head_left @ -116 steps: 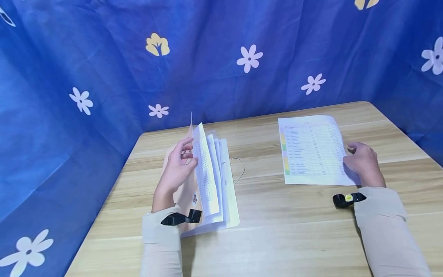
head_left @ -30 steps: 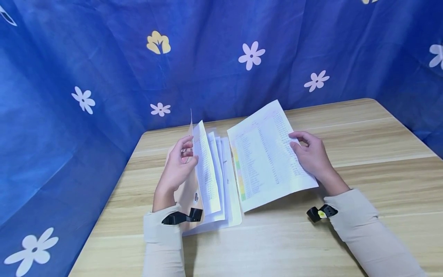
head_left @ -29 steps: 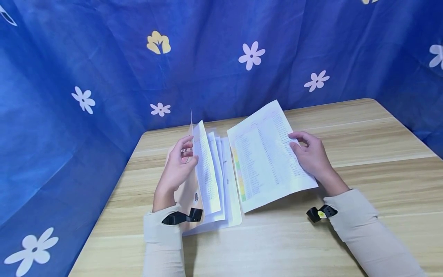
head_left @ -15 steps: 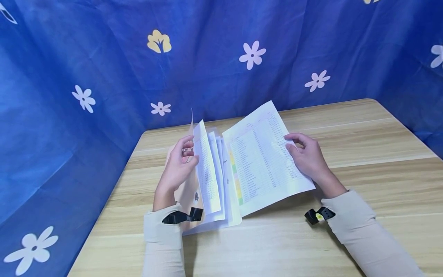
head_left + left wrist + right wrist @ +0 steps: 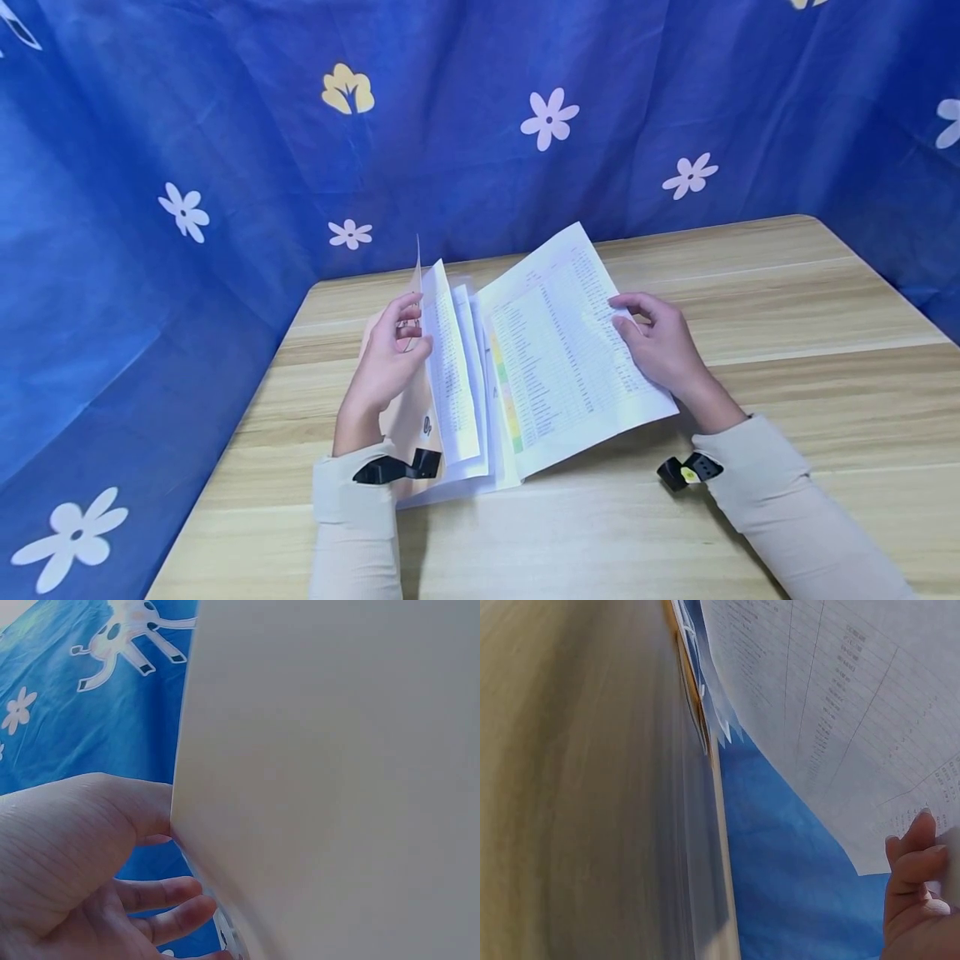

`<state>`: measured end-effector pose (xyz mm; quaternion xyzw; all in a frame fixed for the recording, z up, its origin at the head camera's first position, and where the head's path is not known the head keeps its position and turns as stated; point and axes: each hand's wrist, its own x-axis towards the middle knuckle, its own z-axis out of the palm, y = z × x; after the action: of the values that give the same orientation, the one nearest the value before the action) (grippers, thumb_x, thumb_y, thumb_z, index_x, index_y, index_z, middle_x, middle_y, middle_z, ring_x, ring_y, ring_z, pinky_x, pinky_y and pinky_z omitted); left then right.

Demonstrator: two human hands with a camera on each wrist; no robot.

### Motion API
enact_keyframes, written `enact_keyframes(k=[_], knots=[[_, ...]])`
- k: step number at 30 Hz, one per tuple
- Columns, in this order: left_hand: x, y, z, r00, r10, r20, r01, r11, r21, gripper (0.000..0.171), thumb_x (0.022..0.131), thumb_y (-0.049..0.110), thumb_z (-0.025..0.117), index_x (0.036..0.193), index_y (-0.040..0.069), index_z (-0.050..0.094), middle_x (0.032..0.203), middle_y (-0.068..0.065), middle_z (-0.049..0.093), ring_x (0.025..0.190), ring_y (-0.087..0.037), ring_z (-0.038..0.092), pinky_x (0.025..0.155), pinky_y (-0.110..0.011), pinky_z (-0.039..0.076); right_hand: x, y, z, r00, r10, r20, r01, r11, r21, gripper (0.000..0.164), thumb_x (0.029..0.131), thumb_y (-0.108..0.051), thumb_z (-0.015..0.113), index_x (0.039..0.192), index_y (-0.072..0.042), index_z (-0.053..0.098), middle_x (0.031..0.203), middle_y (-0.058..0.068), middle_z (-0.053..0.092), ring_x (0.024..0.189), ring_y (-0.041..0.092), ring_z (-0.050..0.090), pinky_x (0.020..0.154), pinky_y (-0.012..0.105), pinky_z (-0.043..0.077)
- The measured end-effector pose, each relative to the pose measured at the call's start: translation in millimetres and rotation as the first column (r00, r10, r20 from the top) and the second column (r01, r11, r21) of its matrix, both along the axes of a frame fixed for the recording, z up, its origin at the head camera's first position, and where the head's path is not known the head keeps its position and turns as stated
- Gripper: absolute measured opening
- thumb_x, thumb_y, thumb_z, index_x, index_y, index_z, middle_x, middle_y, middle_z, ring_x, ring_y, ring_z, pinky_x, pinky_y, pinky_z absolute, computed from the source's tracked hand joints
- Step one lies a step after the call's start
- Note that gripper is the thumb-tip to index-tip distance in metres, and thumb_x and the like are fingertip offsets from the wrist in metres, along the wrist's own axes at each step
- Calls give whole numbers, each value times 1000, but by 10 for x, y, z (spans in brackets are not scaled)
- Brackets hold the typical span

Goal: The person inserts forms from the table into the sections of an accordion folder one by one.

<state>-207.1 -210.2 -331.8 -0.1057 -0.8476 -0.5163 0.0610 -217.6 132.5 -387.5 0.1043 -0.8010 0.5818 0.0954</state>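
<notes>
In the head view, an orange-pink folder (image 5: 414,412) stands partly open on the left of the table, with several printed sheets (image 5: 454,375) fanned inside. My left hand (image 5: 384,358) grips the folder by its raised cover and front leaf, thumb on the right side. The left wrist view shows a plain pale panel (image 5: 322,750) beside that hand. My right hand (image 5: 662,343) pinches the right edge of a printed table sheet (image 5: 562,350) with coloured cells down its left side. The sheet is tilted, its left edge overlapping the folder's right side. The right wrist view shows the curled fingers (image 5: 919,862) at the sheet's edge.
The wood-grain table (image 5: 810,350) extends to the right and front of the folder. A blue curtain (image 5: 450,150) with flowers hangs behind the table and along its left side. Black wrist cameras (image 5: 678,473) sit on both sleeves.
My right hand has picked up the sheet from the right of the table and carried it left to the folder, edging further left in the last second. The left hand stays put.
</notes>
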Motion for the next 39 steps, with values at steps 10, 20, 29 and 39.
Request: enact_keyframes(k=[10, 20, 29, 39], knots=[[11, -21, 14, 1000, 12, 4, -12, 1000, 8, 61, 86, -3, 53, 142, 10, 35, 129, -25, 40, 107, -36, 50, 77, -22, 49, -5, -67, 2, 1000, 25, -3, -25, 1000, -6, 30, 95, -10, 53, 124, -4, 56, 115, 14, 52, 74, 19, 67, 58, 26, 55], [28, -37, 30, 1000, 17, -2, -17, 1000, -4, 61, 86, -3, 53, 143, 11, 34, 129, -24, 41, 107, -35, 50, 79, -23, 49, -19, -132, -20, 1000, 25, 10, -25, 1000, -6, 30, 95, -11, 53, 124, -5, 57, 118, 13, 52, 79, 23, 67, 60, 25, 55], [29, -55, 38, 1000, 11, -15, -11, 1000, -1, 60, 86, -3, 53, 142, 11, 35, 128, -25, 41, 103, -30, 50, 78, -25, 49, -12, -205, 4, 999, 18, 45, -17, 999, -31, 31, 95, -12, 54, 125, -7, 56, 120, 12, 51, 84, 25, 67, 63, 24, 55], [27, -31, 29, 1000, 5, -6, -5, 1000, -6, 59, 87, -2, 53, 142, 11, 36, 128, -25, 41, 103, -30, 50, 77, -25, 49, -30, -267, -44, 999, -10, 48, 13, 998, -61, 30, 94, -12, 55, 123, -7, 58, 123, 12, 53, 86, 23, 66, 65, 21, 54]])
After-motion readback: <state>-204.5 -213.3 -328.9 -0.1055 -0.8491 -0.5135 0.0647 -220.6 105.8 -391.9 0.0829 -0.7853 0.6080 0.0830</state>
